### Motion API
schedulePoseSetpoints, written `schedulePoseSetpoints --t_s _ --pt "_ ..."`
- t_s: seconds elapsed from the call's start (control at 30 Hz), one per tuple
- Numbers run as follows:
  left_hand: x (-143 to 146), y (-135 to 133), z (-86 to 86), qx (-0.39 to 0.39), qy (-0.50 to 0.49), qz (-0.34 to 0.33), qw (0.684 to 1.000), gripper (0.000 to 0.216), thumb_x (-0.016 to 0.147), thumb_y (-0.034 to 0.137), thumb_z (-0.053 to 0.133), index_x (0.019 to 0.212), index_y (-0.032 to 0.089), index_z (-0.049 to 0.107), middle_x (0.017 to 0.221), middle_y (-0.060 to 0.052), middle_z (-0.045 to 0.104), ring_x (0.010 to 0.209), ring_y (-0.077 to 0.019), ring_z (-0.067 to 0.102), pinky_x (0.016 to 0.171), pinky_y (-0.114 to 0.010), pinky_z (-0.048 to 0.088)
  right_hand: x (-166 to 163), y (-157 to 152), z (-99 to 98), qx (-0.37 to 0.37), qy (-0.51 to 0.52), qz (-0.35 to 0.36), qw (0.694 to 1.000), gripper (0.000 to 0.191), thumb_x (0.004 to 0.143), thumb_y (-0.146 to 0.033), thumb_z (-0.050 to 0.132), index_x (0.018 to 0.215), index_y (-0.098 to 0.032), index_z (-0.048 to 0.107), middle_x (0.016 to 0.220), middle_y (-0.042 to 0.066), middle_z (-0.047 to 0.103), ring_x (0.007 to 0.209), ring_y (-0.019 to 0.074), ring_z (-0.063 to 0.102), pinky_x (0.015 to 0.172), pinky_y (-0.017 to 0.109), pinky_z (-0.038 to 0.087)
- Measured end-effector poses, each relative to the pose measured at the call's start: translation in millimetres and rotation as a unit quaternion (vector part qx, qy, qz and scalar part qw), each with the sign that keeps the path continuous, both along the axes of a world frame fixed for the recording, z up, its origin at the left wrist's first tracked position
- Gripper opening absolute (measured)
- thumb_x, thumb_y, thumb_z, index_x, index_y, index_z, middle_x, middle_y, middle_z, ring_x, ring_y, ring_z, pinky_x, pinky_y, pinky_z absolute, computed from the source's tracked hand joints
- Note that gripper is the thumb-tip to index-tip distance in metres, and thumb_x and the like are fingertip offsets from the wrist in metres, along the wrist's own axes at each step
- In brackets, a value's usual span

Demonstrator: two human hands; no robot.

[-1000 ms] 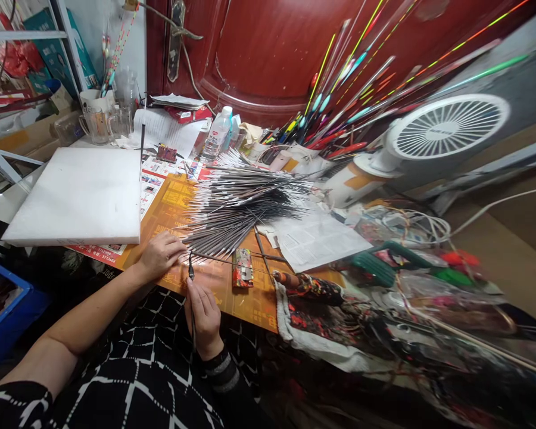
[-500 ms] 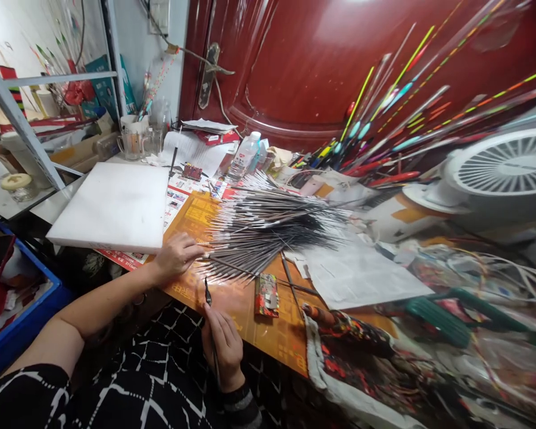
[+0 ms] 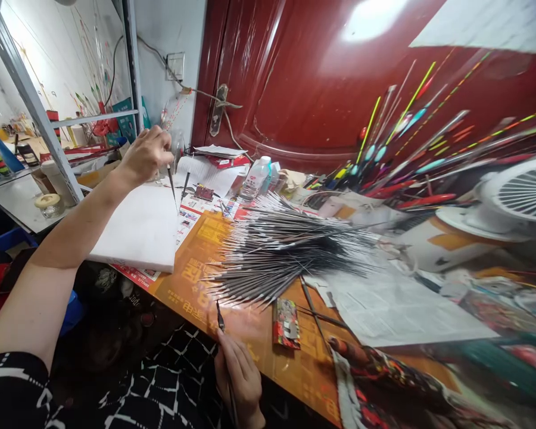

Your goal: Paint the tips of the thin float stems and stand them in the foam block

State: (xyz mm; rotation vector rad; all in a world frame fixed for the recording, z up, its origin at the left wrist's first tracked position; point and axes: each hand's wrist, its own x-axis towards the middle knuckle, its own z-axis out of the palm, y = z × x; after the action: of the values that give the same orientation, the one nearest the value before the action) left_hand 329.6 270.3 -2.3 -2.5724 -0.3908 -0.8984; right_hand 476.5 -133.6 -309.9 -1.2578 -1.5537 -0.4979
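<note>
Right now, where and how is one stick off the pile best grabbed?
Probably a fingertip pinch near the left end of a near-side stick, coming in from the left: the pale ends of the pile fan out there, while further right the shafts cross and bunch. The right hand, holding a brush, is close in front of those ends.

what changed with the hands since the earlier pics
The left hand moved up and leftward from the pile of dark, white-tipped sticks to the far side of the flat white foam block, turning its thin dark stick downward. The right hand still grips the black-tipped brush.
</note>
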Motion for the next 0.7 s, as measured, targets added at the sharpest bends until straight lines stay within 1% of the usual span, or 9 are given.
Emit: schedulePoseSetpoints --t_s 0.07,0.2,0.37,0.47,0.53,0.63,0.7 --pt "14.8 8.0 -0.1 -0.001 0.028 -0.001 1.000 0.026 0.106 0.026 0.045 0.113 0.007 0.061 0.109 -0.011 0.056 0.121 -0.0267 0.050 0.109 -0.054 0.039 0.2 -0.5 -1.4 -0.006 0.001 0.004 1.000 0.059 0.093 0.001 0.059 0.149 -0.014 0.050 0.109 0.012 0.075 0.099 0.0218 0.073 0.085 0.035 0.062" --pt "41.4 17.0 -6.5 0.007 0.076 -0.010 0.997 0.030 0.107 0.026 0.040 0.107 0.009 0.065 0.113 -0.011 0.057 0.127 -0.0291 0.048 0.110 -0.052 0.035 1.8 -0.8 -5.3 -0.015 0.000 0.008 1.000 0.057 0.094 -0.001 0.058 0.148 -0.015 0.050 0.111 0.012 0.075 0.101 0.0219 0.073 0.087 0.035 0.062" --pt "54.9 27.2 -16.2 0.000 0.087 -0.018 0.996 0.025 0.105 0.024 0.045 0.097 0.012 0.066 0.110 -0.011 0.060 0.123 -0.0252 0.048 0.108 -0.046 0.036 3.7 -1.5 -6.8 -0.014 0.012 0.006 1.000 0.055 0.095 -0.003 0.058 0.148 -0.016 0.051 0.112 0.011 0.075 0.101 0.0205 0.074 0.087 0.032 0.062" --pt "55.8 33.6 -24.3 -0.020 0.067 -0.028 0.997 0.026 0.102 0.026 0.050 0.085 0.013 0.066 0.106 -0.010 0.060 0.116 -0.0265 0.053 0.103 -0.048 0.040 4.3 -1.5 -4.2 -0.024 0.012 0.014 1.000 0.058 0.093 -0.002 0.059 0.149 -0.017 0.050 0.112 0.010 0.075 0.101 0.0209 0.074 0.087 0.032 0.063" --pt "54.8 35.7 -28.6 -0.034 0.047 -0.029 0.998 0.026 0.100 0.025 0.052 0.081 0.013 0.066 0.105 -0.011 0.060 0.111 -0.0268 0.055 0.100 -0.048 0.043 3.9 -0.8 -2.3 -0.019 0.015 0.017 1.000 0.059 0.092 0.000 0.059 0.148 -0.017 0.051 0.111 0.011 0.076 0.099 0.0214 0.074 0.085 0.033 0.064" --pt "49.7 26.0 -29.8 -0.059 -0.020 -0.025 0.998 0.020 0.098 0.023 0.053 0.089 0.014 0.068 0.106 -0.011 0.061 0.104 -0.0240 0.057 0.098 -0.045 0.047 3.2 -0.2 0.2 -0.006 0.030 0.022 0.999 0.057 0.092 0.001 0.058 0.146 -0.017 0.053 0.108 0.011 0.076 0.097 0.0215 0.074 0.081 0.034 0.065" --pt "41.2 4.2 -27.7 -0.079 -0.091 -0.016 0.993 0.017 0.099 0.023 0.053 0.098 0.015 0.068 0.107 -0.011 0.061 0.103 -0.0226 0.057 0.099 -0.043 0.049 4.2 -2.2 2.4 -0.001 0.048 0.029 0.998 0.055 0.092 0.001 0.058 0.144 -0.017 0.055 0.108 0.011 0.075 0.097 0.0219 0.074 0.080 0.035 0.065"
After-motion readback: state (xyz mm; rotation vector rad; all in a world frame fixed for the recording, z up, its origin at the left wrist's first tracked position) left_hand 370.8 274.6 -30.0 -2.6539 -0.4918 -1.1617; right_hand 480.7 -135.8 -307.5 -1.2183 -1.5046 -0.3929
